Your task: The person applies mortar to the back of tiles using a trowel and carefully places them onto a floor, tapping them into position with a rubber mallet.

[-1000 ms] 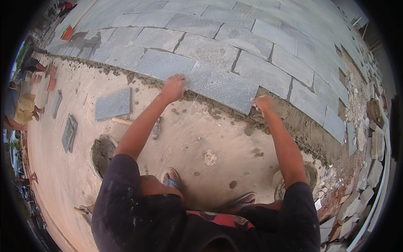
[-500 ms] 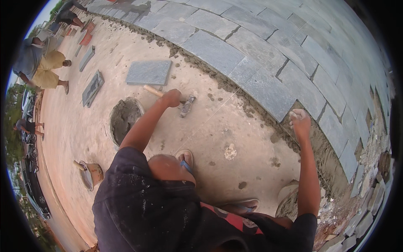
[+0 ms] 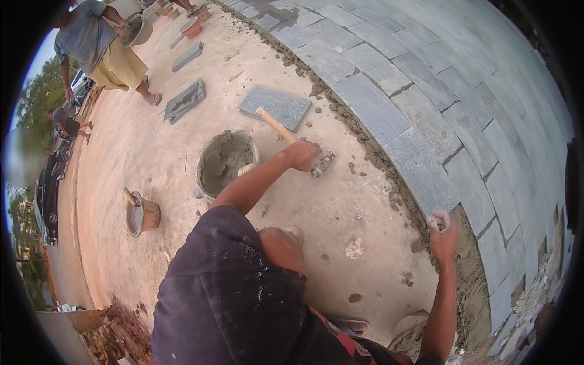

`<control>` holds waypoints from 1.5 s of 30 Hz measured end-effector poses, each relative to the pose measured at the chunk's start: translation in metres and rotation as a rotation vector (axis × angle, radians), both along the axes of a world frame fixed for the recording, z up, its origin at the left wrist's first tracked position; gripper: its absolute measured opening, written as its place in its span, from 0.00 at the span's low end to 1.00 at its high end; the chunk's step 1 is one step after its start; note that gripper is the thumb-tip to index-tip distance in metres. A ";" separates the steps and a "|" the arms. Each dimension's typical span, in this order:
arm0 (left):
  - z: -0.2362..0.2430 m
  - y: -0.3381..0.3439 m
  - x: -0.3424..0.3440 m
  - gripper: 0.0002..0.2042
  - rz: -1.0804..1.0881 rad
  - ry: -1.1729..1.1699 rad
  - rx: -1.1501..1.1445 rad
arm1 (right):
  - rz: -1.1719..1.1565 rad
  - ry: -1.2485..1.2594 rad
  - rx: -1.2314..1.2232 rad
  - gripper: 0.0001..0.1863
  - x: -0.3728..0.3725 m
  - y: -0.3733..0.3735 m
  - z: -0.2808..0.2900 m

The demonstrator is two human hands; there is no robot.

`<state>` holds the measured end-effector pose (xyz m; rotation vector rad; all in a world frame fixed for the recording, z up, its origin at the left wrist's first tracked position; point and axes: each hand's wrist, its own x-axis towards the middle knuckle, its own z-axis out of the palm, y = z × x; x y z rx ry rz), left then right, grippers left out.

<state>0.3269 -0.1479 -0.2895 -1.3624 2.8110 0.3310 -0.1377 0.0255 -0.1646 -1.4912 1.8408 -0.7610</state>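
Note:
My left hand (image 3: 301,154) grips a wooden-handled hammer (image 3: 274,125) near its dirty metal head (image 3: 322,163), above the pale ground (image 3: 377,267). Beside it stand a bucket of grey mortar (image 3: 222,164) and a loose grey slab (image 3: 274,100). My right hand (image 3: 443,234) has curled fingers at the corner of a laid blue-grey slab (image 3: 420,170), over the wet mortar strip (image 3: 471,286); I cannot make out whether it holds anything.
A worker in yellow shorts (image 3: 112,64) holds a bucket (image 3: 137,31) at upper left; another person (image 3: 66,121) is farther off. A small bucket (image 3: 143,216), stacked slabs (image 3: 185,100) and parked vehicles (image 3: 48,201) lie leftward. The laid paving (image 3: 499,152) fills the right.
My left hand has left the slab edge and taken hold of the hammer, which is now raised at a changed angle. The view has turned left; the yellow-shorted worker shows more fully.

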 end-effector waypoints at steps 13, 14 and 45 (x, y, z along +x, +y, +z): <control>0.147 0.011 -0.012 0.11 0.119 0.381 0.041 | 0.120 -0.039 -0.035 0.17 0.051 0.007 0.074; 0.156 0.013 -0.014 0.11 0.103 0.369 0.062 | 0.138 -0.061 -0.070 0.22 0.053 0.004 0.077; 0.065 -0.030 -0.352 0.75 -0.476 -0.233 0.007 | -0.365 0.257 -0.438 0.25 -0.049 0.062 0.152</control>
